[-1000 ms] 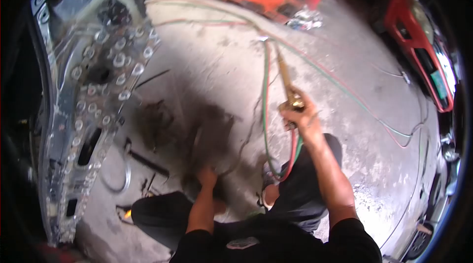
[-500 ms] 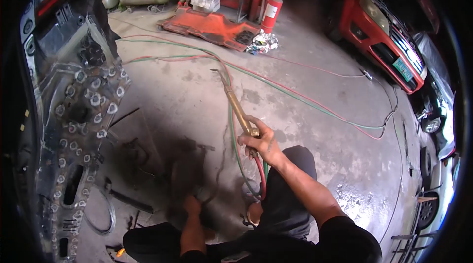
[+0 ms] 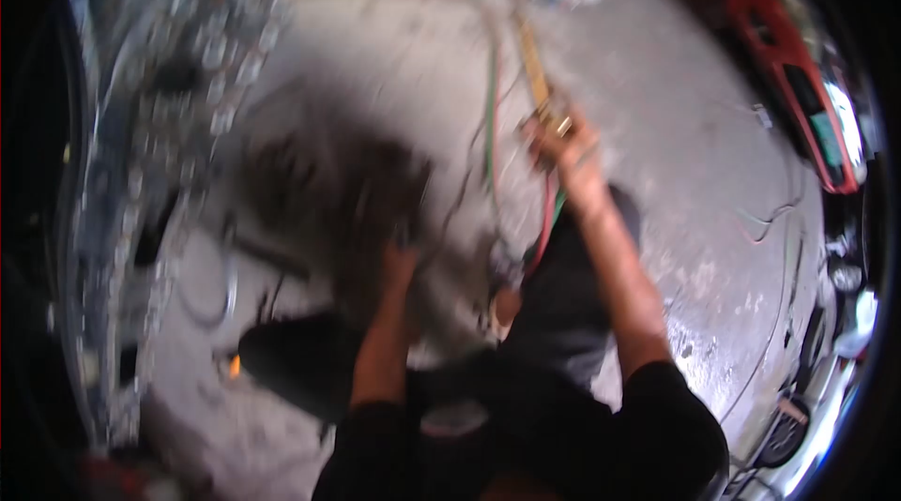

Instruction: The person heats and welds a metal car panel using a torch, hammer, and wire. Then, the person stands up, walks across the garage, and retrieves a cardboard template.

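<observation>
Gripping a brass welding torch (image 3: pixel 542 88), the right hand (image 3: pixel 563 146) is clenched, while blur hides whether the left hand (image 3: pixel 399 262) grasps the dark floor debris (image 3: pixel 375 191).

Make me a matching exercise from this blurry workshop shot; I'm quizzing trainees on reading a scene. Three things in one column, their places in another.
Things:
1. brass torch
2. perforated metal panel
3. red car

Places:
a. standing along the left edge of the view
b. at the right edge, on the far side of the concrete floor
c. gripped in the right hand, pointing away from the person

Pairs: 1-c, 2-a, 3-b
</observation>
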### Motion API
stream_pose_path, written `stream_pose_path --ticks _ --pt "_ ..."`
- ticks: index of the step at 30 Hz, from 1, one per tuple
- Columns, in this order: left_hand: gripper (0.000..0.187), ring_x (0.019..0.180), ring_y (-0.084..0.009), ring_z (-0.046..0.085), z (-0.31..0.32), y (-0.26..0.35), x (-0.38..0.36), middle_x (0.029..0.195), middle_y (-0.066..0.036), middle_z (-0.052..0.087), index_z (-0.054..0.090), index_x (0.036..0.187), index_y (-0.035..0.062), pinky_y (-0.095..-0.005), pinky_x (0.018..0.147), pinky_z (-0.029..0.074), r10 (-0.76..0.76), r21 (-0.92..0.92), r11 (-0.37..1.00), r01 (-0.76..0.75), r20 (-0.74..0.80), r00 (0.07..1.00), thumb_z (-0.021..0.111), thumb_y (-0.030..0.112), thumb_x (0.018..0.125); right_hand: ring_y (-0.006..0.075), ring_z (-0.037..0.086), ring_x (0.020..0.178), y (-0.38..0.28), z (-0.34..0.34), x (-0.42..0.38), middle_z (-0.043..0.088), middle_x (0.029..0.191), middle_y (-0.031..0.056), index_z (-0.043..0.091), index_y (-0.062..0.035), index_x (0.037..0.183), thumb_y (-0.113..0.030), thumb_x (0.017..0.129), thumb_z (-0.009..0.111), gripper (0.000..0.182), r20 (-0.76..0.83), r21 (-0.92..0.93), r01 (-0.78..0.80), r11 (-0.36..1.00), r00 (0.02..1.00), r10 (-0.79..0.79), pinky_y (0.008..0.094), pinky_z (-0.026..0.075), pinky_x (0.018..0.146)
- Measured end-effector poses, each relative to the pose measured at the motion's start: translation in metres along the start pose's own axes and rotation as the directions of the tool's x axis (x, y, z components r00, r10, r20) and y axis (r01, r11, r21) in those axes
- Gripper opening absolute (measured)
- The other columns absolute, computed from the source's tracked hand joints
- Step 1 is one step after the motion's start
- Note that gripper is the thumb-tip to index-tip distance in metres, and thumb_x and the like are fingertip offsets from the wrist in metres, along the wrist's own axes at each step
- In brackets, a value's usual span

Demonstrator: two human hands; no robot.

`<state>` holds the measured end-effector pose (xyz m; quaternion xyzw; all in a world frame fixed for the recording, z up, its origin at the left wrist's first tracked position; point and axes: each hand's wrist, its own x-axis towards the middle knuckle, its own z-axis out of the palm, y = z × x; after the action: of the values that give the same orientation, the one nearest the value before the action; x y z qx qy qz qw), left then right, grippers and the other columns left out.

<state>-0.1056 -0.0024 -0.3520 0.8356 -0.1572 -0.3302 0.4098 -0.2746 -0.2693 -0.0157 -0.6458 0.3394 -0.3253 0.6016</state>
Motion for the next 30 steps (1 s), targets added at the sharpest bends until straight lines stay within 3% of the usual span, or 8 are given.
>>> stream_pose_path --ticks 2,6,12,14,15,19,22,30 --pt "0.055 0.113 -0.0474 0.058 0.004 -0.005 0.003 0.114 -0.03 0.064 0.058 0.118 -0.0044 -0.0489 0.092 0.048 -0.022 0.175 0.983 0.056 -0.188 0.982 0.067 0.026 0.072 0.0126 0.056 0.058 -0.016 0.014 -0.01 0.064 0.081 0.0087 0.043 0.0037 0.14 -0.014 0.086 0.067 0.062 0.013 0.0 -0.008 1.0 1.0 0.008 0.0277 0.045 0.05" --pt "0.051 0.108 -0.0495 0.058 0.0 0.016 -0.004 0.108 -0.033 0.063 0.058 0.112 -0.0054 -0.0494 0.092 0.047 -0.007 0.136 0.99 0.038 -0.22 0.976 0.062 0.023 0.071 0.0139 0.059 0.063 -0.01 0.011 -0.016 0.065 0.089 0.0128 0.053 0.0064 0.126 -0.021 0.093 0.055 0.043 0.084 0.177 -0.063 0.982 0.995 0.049 0.0256 0.046 0.053" --pt "0.038 0.098 -0.0504 0.061 -0.01 0.047 0.008 0.097 -0.034 0.063 0.061 0.096 -0.0074 -0.0499 0.086 0.048 0.024 -0.128 0.991 -0.049 -0.192 0.981 0.061 0.023 0.073 0.013 0.058 0.059 -0.009 0.003 -0.034 0.068 0.086 0.0117 0.059 0.0024 0.113 -0.024 0.098 0.054 0.031 0.048 -0.011 -0.006 1.0 0.999 0.006 0.026 0.047 0.051" --pt "0.038 0.094 -0.0501 0.062 -0.014 0.064 -0.002 0.093 -0.033 0.064 0.061 0.096 -0.0065 -0.0506 0.086 0.048 0.093 -0.054 0.992 -0.112 -0.278 0.956 0.063 0.023 0.074 0.0121 0.057 0.056 -0.02 0.002 -0.043 0.069 0.083 0.0099 0.059 0.0003 0.106 -0.026 0.098 0.056 0.027 0.018 -0.066 0.008 0.998 1.0 -0.006 0.0251 0.046 0.049" --pt "0.037 0.092 -0.05 0.062 -0.015 0.073 -0.008 0.091 -0.033 0.065 0.061 0.096 -0.0061 -0.051 0.086 0.048 0.13 -0.011 0.99 -0.14 -0.316 0.94 0.064 0.024 0.074 0.0121 0.057 0.058 -0.024 -0.003 -0.041 0.068 0.085 0.0103 0.059 0.0018 0.113 -0.026 0.098 0.056 0.032 0.024 -0.078 -0.008 0.997 1.0 0.01 0.0247 0.046 0.051" --pt "0.038 0.089 -0.0466 0.064 -0.016 0.094 -0.029 0.088 -0.028 0.067 0.059 0.104 -0.0012 -0.0532 0.084 0.048 0.14 0.303 0.951 -0.066 -0.228 0.964 0.066 0.023 0.076 0.0118 0.057 0.061 -0.041 -0.017 -0.022 0.065 0.087 0.0107 0.055 0.0036 0.128 -0.029 0.097 0.057 0.044 0.064 -0.054 -0.017 0.998 0.998 0.021 0.0242 0.045 0.052" --pt "0.032 0.087 -0.0433 0.066 0.005 0.075 -0.016 0.089 -0.023 0.068 0.057 0.105 0.0035 -0.0521 0.08 0.05 0.226 0.505 0.855 -0.119 -0.157 0.961 0.066 0.018 0.078 0.0123 0.056 0.06 -0.024 -0.027 0.0 0.064 0.087 0.0111 0.058 0.0051 0.12 -0.028 0.095 0.061 0.042 0.045 0.009 -0.072 0.997 0.996 0.071 0.0245 0.045 0.051" --pt "0.033 0.09 -0.0408 0.065 0.043 0.048 0.056 0.092 -0.023 0.065 0.05 0.106 0.0033 -0.0527 0.077 0.052 0.205 0.605 0.778 -0.166 0.005 0.979 0.067 0.011 0.078 0.0093 0.054 0.057 -0.021 -0.031 0.011 0.064 0.09 0.0142 0.056 0.0059 0.121 -0.025 0.097 0.055 0.039 0.008 0.008 -0.193 0.981 0.981 0.193 0.0207 0.041 0.048"
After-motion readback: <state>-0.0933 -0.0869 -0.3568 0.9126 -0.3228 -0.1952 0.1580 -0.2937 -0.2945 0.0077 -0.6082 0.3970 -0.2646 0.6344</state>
